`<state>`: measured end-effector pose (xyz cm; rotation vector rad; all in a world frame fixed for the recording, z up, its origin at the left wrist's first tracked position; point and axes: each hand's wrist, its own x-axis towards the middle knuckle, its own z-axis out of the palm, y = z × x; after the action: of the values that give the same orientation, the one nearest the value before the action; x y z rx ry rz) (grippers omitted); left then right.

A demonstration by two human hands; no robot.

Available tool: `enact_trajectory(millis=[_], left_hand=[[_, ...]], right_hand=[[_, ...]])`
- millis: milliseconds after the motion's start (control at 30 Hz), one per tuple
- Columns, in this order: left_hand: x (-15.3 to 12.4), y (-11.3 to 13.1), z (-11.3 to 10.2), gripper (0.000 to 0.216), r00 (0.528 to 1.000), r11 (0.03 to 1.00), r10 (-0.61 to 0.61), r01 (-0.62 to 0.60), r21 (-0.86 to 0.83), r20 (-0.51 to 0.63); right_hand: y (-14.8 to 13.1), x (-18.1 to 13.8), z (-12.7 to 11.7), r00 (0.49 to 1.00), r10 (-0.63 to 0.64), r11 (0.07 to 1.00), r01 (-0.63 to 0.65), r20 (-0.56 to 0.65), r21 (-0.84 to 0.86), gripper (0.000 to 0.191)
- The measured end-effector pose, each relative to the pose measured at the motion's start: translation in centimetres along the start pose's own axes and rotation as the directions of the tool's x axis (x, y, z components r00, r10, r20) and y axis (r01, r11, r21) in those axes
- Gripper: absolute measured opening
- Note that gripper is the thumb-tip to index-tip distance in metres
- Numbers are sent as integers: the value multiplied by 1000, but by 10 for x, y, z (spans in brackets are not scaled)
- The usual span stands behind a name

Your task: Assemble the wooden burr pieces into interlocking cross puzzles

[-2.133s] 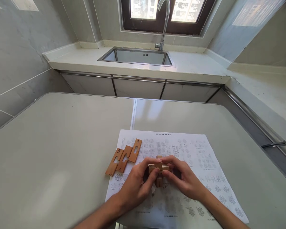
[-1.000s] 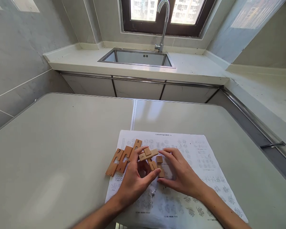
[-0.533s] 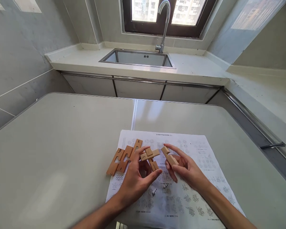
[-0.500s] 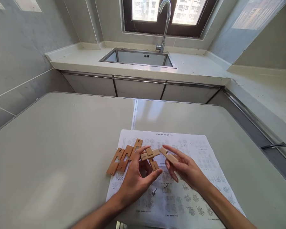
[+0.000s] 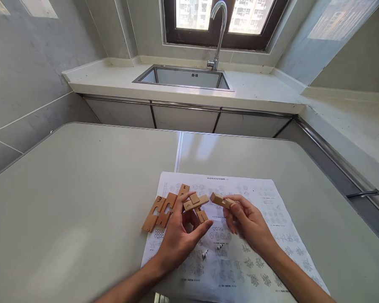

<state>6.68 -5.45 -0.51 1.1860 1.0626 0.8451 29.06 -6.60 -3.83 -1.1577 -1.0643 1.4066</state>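
Fingers (image 5: 232, 207) pinch wooden piece (image 5: 217, 199) — tip protruding left

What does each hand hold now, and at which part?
The left hand pinches two crossed wooden pieces at their ends. The right hand grips one wooden piece by its near end.

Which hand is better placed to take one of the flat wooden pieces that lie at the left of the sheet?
Probably the left hand: it is beside the flat pieces, although it holds the crossed pieces. The right hand is farther away and grips a single block.
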Motion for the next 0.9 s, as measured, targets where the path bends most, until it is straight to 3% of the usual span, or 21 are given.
enact_trajectory(millis=[100, 267, 433, 667, 900], left_hand=[[1, -3, -1, 74, 1000, 1000, 3, -3, -10, -23], [1, -3, 0, 72, 998, 998, 56, -56, -8, 1], [0, 1, 1, 67, 996, 996, 85, -85, 22, 17], [3, -13, -1, 66, 983, 980, 176, -180, 86, 57], [2, -16, 0, 57, 958, 927, 276, -286, 243, 76]], right_hand=[[-1, -3, 1, 1000, -21, 995, 19, -17, -94, 38], [-3, -8, 4, 993, -46, 972, 69, 108, -226, 40], [-2, -9, 5, 979, -187, 897, 203, 79, -392, 35], [6, -14, 10, 895, -440, 718, 395, 66, -572, 16], [8, -14, 12, 818, -547, 597, 530, 177, -603, 14]])
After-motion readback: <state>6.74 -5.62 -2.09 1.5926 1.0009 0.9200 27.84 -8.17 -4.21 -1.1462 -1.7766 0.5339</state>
